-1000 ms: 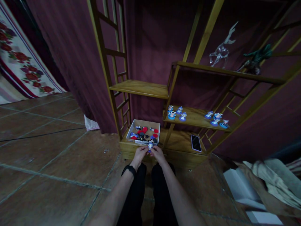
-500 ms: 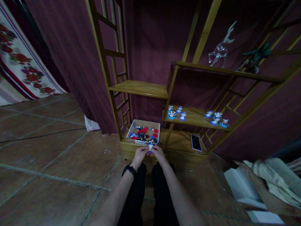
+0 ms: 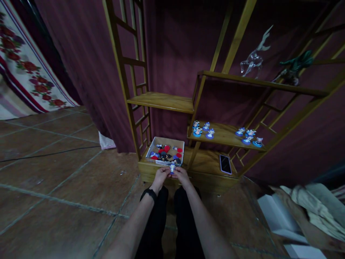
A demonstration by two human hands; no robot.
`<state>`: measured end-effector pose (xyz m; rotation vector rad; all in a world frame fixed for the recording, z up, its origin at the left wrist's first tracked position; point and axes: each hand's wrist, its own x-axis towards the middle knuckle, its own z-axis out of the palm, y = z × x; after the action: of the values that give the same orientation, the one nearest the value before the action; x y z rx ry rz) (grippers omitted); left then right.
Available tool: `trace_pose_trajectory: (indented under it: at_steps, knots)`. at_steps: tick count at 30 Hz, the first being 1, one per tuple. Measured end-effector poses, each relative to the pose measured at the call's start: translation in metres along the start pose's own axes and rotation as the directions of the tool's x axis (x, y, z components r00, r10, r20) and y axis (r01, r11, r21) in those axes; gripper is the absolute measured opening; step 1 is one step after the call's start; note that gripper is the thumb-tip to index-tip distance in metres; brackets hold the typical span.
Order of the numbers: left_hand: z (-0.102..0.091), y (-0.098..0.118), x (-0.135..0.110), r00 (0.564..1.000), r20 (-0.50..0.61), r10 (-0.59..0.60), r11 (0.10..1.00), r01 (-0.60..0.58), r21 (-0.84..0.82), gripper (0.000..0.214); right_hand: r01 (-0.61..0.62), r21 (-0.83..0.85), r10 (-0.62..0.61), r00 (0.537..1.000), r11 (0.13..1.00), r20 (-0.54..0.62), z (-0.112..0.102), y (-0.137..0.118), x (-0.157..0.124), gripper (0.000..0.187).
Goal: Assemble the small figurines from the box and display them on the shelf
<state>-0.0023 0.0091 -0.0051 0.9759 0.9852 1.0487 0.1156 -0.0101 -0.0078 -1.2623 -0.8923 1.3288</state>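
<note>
A small purple-and-white figurine (image 3: 172, 167) is held upright between my two hands, just in front of a shallow cardboard box (image 3: 181, 151). My left hand (image 3: 161, 175) pinches it from the left, and my right hand (image 3: 181, 175) grips it from the right; both sets of fingers are closed. In the box lie several dark figurines (image 3: 163, 155) and red round pieces (image 3: 179, 150). On the shelf to the right stand two groups of similar figurines, among them a purple one (image 3: 210, 133) and a blue-based one (image 3: 258, 142).
The wooden shelf unit (image 3: 161, 102) rises in front of me. A phone (image 3: 225, 164) lies on its lower board. A clear deer ornament (image 3: 253, 61) and a dark green statue (image 3: 295, 66) stand higher up. White boxes (image 3: 280, 216) and cloth (image 3: 320, 208) lie at right.
The view has shifted slightly, so the shelf sits a little farther right. Both hands still hold the figurine in nearly the same place.
</note>
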Motion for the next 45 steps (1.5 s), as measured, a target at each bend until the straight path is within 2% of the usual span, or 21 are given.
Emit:
trace_pose_trajectory:
  at_steps: [11, 17, 24, 33, 45]
  knots:
    - [-0.001, -0.001, 0.001, 1.000, 0.015, 0.000, 0.999, -0.001, 0.040, 0.018, 0.006, -0.062, -0.005, 1.000, 0.998, 0.011, 0.000, 0.000, -0.001, 0.029]
    - [-0.002, -0.001, 0.001, 0.999, -0.024, 0.030, 0.998, -0.028, 0.054, 0.019, 0.011, -0.023, -0.010, 1.000, 1.000, 0.028, 0.000, 0.002, 0.002, 0.028]
    - [-0.002, -0.004, 0.004, 0.997, -0.067, 0.027, 0.998, -0.023, 0.060, 0.022, -0.003, -0.054, 0.005, 0.999, 0.999, 0.036, 0.002, 0.003, 0.002, 0.026]
    - [-0.002, -0.002, 0.002, 0.999, 0.044, -0.016, 1.000, 0.015, 0.018, 0.020, 0.008, -0.071, -0.009, 1.000, 0.997, -0.019, 0.000, 0.009, 0.005, 0.028]
    - [-0.003, -0.006, 0.004, 1.000, 0.027, -0.003, 1.000, 0.003, -0.003, 0.021, 0.011, -0.090, -0.013, 1.000, 0.996, -0.023, -0.003, 0.013, 0.009, 0.027]
